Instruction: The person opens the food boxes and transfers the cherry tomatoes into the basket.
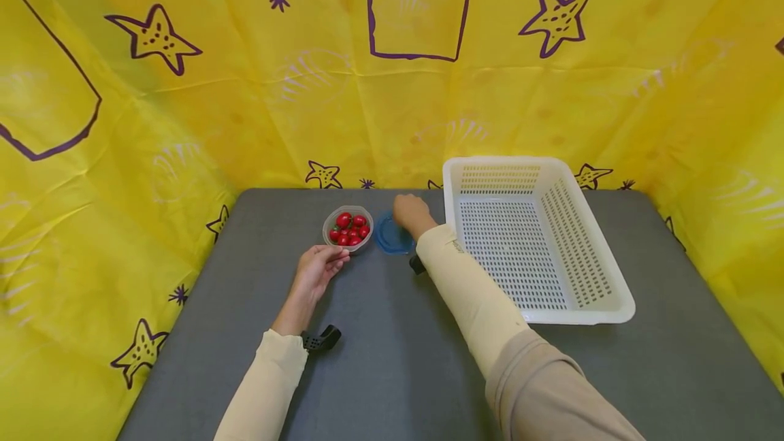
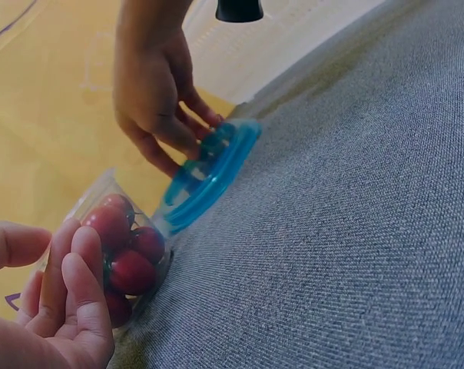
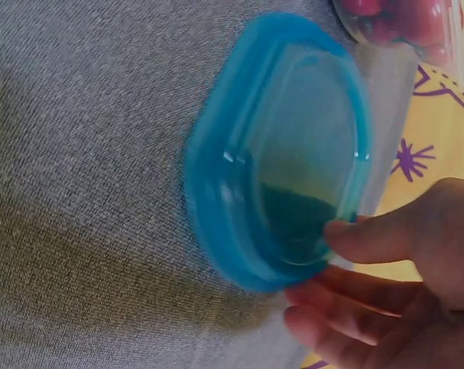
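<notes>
A clear plastic container [image 1: 329, 235] of cherry tomatoes [image 1: 350, 230] stands toward the back of the table. My left hand [image 1: 318, 267] is at its near side, fingertips right at the wall. In the left wrist view a gap shows between the left thumb [image 2: 17, 244] and the loosely bent fingers [image 2: 86, 277], which overlap the container. Just right of the container is a blue translucent lid [image 1: 392, 235]. My right hand [image 1: 412, 213] pinches the lid's edge, thumb on top and fingers beneath, as the right wrist view shows. In the left wrist view the lid [image 2: 217, 173] is tilted beside the container.
A large white plastic basket [image 1: 603, 257] with slotted walls stands to the right, beside my right forearm. Grey cloth covers the table [image 1: 373, 359]. A yellow patterned curtain [image 1: 404, 107] hangs behind it and along both sides.
</notes>
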Demonstrator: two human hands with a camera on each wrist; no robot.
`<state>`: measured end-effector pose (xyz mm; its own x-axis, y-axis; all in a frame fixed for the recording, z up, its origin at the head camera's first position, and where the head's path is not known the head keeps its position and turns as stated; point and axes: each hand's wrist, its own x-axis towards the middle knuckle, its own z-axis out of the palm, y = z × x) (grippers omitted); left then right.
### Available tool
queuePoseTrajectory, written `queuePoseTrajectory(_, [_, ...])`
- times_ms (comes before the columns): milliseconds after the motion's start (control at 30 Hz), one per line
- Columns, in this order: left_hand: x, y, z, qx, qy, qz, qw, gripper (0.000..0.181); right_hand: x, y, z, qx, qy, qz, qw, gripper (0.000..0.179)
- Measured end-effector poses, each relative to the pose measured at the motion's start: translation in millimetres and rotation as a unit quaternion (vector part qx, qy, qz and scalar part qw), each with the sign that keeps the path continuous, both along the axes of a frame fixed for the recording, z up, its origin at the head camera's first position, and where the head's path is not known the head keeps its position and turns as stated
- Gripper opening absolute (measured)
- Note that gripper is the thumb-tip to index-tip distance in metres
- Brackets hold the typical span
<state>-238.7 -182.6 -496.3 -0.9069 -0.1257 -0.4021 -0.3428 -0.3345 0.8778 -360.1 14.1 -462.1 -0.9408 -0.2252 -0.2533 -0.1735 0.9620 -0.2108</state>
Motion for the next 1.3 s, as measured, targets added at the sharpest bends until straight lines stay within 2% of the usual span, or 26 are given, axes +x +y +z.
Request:
queuePoseTrajectory(133, [0.2,1.4,-0.2,0.007,0.001,0.002,1.0,0.005,0.9,1,0.1,0.02,-0.018,0.014,0.9995,0.028])
queuePoseTrajectory(300, [-0.1,1.3,0.2,0.004,-0.006,0.006,1.0,0.004,3.1,3,5.7,0.013,-0.016,0.021,0.9996,0.027])
queuePoseTrajectory(433, [0.5,1.1,1.8,0.008,-0.005,-0.004,0.9999,0.006,3.0,6,15.0,0.005,-0.02,0.016,0.9997,0.023])
queuePoseTrajectory(567, [1.1,-0.4,3.1,0.014,-0.003,-0.012,0.9998,0.012,0.0,8,27.8,0.008,-0.027,0.027,0.9992,0.018])
queuePoseTrajectory(767, [2.2,-2.1,3.2,0.025,-0.014,-0.016,0.9995,0.008,-0.6,14,51.5,-0.013,-0.026,0.077,0.9966,0.009])
queuePoseTrajectory(967, [1.1,-3.5,1.0,0.036,-0.012,-0.021,0.9991,0.009,-1.1,18,76.6,-0.036,-0.006,0.128,0.9911,0.026])
queuePoseTrajectory(1067, [2.0,-5.7,1.3,0.039,-0.004,-0.024,0.9989,0.01,4.1,17,86.9,-0.045,0.012,0.156,0.9866,0.02])
queuePoseTrajectory(1200, [3.3,-9.7,1.8,0.046,0.002,-0.018,0.9988,0.02,13.6,14,95.6,-0.059,0.024,0.186,0.9804,0.031])
queuePoseTrajectory(1300, [3.8,-10.5,2.0,0.045,0.002,-0.016,0.9989,0.022,19.8,9,98.0,-0.074,0.035,0.2,0.9764,0.031])
